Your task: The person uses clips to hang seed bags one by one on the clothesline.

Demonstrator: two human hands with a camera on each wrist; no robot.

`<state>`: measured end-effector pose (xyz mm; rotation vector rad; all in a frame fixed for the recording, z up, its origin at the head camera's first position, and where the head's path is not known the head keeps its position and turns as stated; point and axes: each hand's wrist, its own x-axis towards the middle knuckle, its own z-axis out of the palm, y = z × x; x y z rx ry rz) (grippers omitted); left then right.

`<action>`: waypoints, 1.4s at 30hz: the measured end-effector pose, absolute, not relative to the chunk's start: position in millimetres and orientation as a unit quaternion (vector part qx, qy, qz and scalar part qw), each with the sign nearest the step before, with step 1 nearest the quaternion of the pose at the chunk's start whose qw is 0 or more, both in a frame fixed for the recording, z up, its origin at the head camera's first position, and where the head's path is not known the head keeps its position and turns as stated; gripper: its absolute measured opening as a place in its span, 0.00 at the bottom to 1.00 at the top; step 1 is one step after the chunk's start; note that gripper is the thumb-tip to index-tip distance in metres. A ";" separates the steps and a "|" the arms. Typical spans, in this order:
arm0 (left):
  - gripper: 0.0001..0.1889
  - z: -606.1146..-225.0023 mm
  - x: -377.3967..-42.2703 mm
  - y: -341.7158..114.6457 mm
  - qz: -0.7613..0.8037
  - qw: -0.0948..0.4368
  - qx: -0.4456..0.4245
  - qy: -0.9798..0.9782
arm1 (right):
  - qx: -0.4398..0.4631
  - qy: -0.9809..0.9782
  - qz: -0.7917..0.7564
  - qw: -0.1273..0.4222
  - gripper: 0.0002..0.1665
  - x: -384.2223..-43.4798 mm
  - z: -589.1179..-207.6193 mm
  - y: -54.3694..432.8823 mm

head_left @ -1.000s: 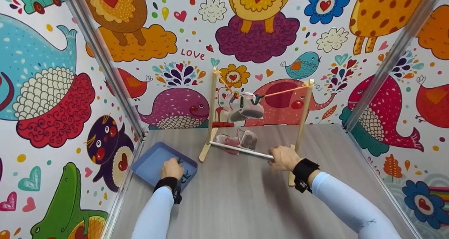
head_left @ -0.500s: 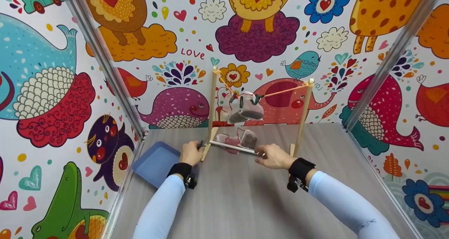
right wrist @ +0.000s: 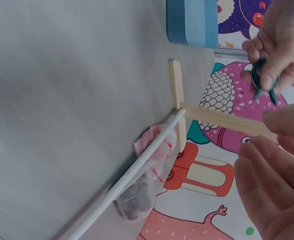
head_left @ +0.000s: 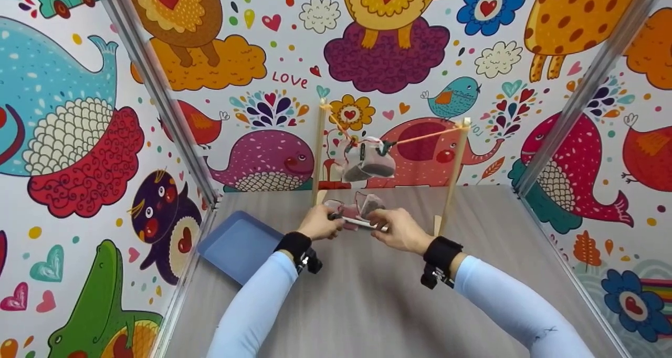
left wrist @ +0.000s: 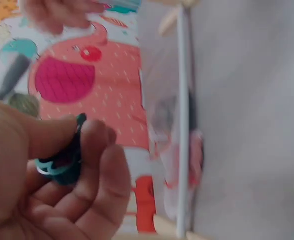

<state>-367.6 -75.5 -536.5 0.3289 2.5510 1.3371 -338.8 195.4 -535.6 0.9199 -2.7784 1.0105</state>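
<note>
At left, a blue rectangular tray (head_left: 239, 250) is placed. Rightward, a small dark-green clip (left wrist: 66, 174) is pinched by the left hand (head_left: 317, 223); the right hand (head_left: 399, 231) is relaxed. Farther, pale mesh pouches (head_left: 377, 165) are hung from orange string (head_left: 425, 136).

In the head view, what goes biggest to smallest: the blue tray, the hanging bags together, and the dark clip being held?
1. Blue tray, biggest even partly covered.
2. Hanging bags, counted together.
3. Held dark clip, tiniest, partly hidden.
</note>
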 end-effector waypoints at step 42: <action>0.40 -676.8 -393.8 -23.4 0.191 0.146 0.095 0.966 | 0.273 -0.937 0.201 0.084 0.06 -351.2 -556.4 239.6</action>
